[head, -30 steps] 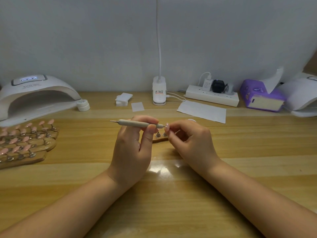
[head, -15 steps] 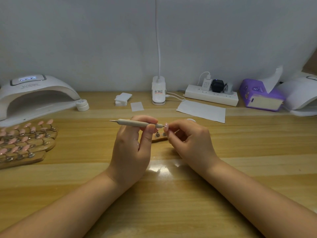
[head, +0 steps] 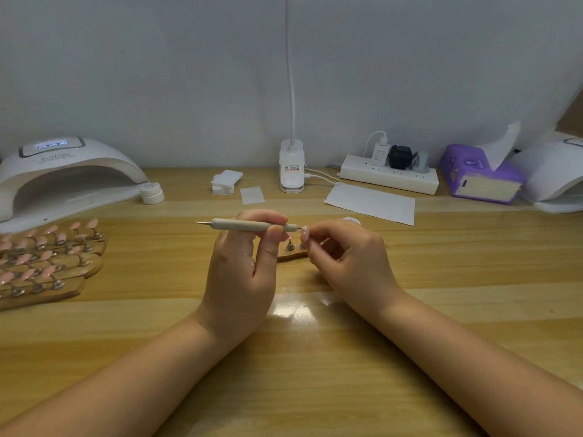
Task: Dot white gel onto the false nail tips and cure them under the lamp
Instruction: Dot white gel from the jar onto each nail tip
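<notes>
Almost nothing differs from half a second earlier: both hands sit in the same spots above the middle of the counter point(head: 315, 357), and the tool keeps the same level line. The left hand point(head: 243, 269) grips the dotting pen point(head: 249, 224), its fingers point(head: 275, 238) curled round the shaft with the thumb pressed against the near side. The pen's long axis runs left to right, nearly level; one metal tip points left past the hand, while the other tip points right and meets the false nail tip point(head: 304, 232). The right hand point(head: 350, 260) pinches that pale pink nail tip between thumb and forefinger, holding it upright just above a small wooden holder point(head: 291, 252) that lies on the counter between the hands, with two metal pegs showing. At the left edge lie wooden racks point(head: 47, 266) carrying rows of pink nail tips, and beyond them stands the curing lamp point(head: 66, 175) with its display lit. A small white jar point(head: 152, 193) sits just beside the lamp's right foot. Along the far wall stand a desk lamp base point(head: 292, 170), a power strip point(head: 389, 175) and a purple tissue pack point(head: 479, 175).
</notes>
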Demonstrator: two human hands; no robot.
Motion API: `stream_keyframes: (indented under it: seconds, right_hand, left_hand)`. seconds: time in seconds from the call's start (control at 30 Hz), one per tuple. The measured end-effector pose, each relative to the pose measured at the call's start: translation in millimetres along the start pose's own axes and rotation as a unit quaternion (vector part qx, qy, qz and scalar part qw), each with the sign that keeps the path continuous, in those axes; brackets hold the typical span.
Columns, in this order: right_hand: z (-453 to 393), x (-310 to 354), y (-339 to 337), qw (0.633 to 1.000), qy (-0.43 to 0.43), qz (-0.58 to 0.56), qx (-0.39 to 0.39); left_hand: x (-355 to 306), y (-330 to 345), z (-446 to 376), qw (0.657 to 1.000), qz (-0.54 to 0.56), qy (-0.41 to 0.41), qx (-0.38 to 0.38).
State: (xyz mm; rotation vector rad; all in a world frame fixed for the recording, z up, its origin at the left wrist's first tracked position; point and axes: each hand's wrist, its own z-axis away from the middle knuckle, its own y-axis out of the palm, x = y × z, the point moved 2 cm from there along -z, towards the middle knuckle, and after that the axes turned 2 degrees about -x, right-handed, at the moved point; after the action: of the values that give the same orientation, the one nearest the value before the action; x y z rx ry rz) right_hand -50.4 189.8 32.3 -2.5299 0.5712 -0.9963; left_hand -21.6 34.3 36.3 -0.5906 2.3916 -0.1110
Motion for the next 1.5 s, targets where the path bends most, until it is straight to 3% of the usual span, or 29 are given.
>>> stream_keyframes:
  seconds: [1.5]
  right_hand:
    - [-0.5, -1.1, -0.3, 1.0, 0.012, -0.003, -0.011]
  left_hand:
    - [-0.4, 0.0, 1.0, 1.0, -0.011, -0.007, 0.01]
